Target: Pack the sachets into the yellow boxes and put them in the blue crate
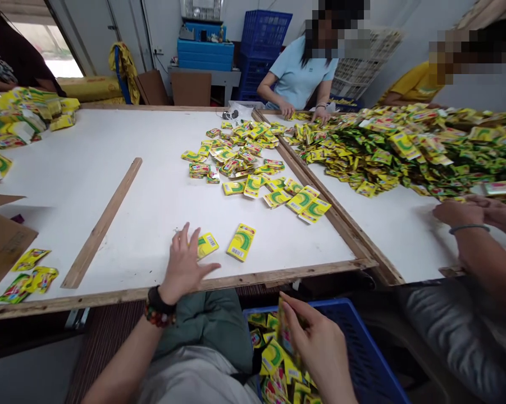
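My left hand (184, 261) is spread over the white table near its front edge, fingers apart. Just beside its fingers lies a small flat yellow-and-green box (208, 244), partly covered by the hand; whether they touch I cannot tell. A second yellow-and-green box (241, 242) lies flat to the right. Below the table edge, my right hand (315, 342) pinches a yellow packet (285, 328), seen nearly edge-on, above a blue plastic crate (341, 307). Yellow packets and boxes (273, 356) fill the part of the crate that shows.
More yellow boxes (236, 151) lie scattered mid-table. Wooden strips (105, 221) divide and edge the tabletop. A large packet heap (383, 146) covers the right section, where co-workers' hands (463, 216) are busy. At left stand a cardboard box (4, 241) and loose packets (42, 279).
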A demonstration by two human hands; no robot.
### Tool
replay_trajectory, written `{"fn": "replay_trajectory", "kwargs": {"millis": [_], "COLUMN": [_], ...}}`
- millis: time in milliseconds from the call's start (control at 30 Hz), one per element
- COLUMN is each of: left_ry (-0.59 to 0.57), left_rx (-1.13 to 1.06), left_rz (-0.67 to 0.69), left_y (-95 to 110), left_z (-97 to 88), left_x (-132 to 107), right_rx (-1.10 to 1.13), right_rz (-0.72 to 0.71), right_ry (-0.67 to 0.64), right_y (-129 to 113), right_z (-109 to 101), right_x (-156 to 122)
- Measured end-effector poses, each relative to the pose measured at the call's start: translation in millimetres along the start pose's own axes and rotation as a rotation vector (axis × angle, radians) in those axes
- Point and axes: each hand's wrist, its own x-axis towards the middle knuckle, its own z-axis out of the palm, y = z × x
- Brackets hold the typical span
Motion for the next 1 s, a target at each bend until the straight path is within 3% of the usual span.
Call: {"fn": "replay_trajectory", "kwargs": {"millis": [67,167,333,400,467,533,667,733,800,867,1000], "left_ry": [-0.127,-0.271,-0.300,-0.164,0.097,0.240,0.093,0.123,0.221,0.289,0.283], "left_rx": [0.137,0.179,-0.114,-0.232,-0.335,-0.448,-0.582,-0.604,-0.601,-0.566,-0.532], "left_rz": [-0.038,0.010,0.127,0.085,-0.056,-0.160,-0.191,-0.202,-0.134,-0.011,0.222], "left_y": [-13.4,-11.0,26.5,38.2,45.5,50.7,60.2,63.5,64.3,62.5,57.2], "left_z": [-2.0,-6.8,-34.9,-39.5,-33.3,-18.1,18.1,31.5,41.1,47.4,49.1], "left_x": [9.7,15.3,-0.7,-10.1,-18.1,-24.0,-30.1,-31.4,-32.4,-33.6,-35.7], "right_rx": [-0.149,-0.089,0.075,0.165,0.329,0.546,1.075,1.347,1.494,1.493,1.372], "right_rz": [-0.041,-0.253,-0.471,-0.481,-0.373,-0.211,0.056,0.200,0.315,0.389,0.422], "right_ry": [0.005,0.056,-0.014,-0.043,-0.038,-0.064,-0.238,-0.270,-0.254,-0.218,-0.195], "right_y": [13.9,1.8,-57.3,-70.3,-74.5,-73.3,-66.4,-63.8,-63.1,-64.3,-68.6], "right_z": [-1.6,21.9,63.3,69.3,73.9,79.4,84.0,79.4,73.4,70.0,69.8], "right_x": [-3.4,6.5,41.8,48.2,45.3,34.5,10.6,7.5,11.4,18.8,29.7]}}
